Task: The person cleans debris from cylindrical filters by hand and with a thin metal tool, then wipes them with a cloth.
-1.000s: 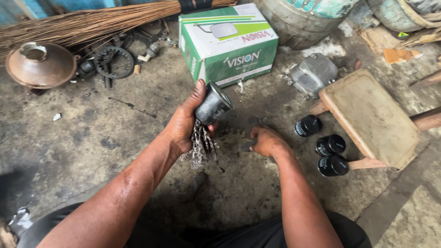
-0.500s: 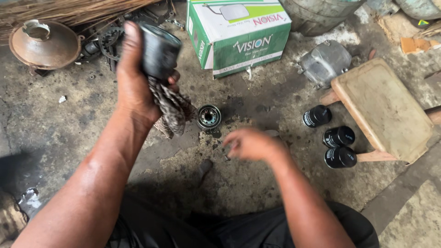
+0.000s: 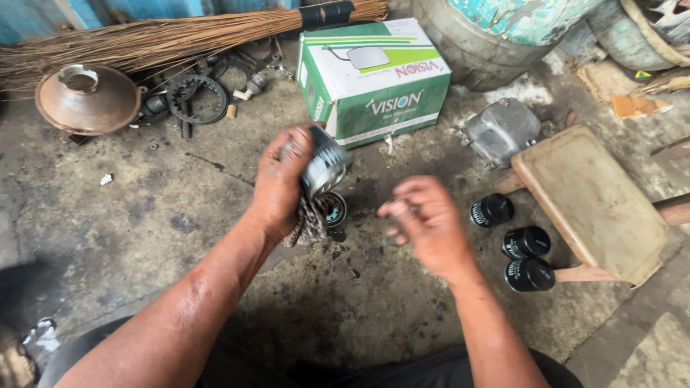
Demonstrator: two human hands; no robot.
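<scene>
Grey filter canister [image 3: 325, 167] in left hand [image 3: 279, 183]

A rectangular cardboard box [image 3: 374, 79] stands on the stained concrete floor, just in front of a bundled broom [image 3: 180, 36] and beside a large drum [image 3: 489, 36]. Its faces are green and white with a lime stripe, red and white lettering, and a small product picture on top, possibly a mirror.
</scene>
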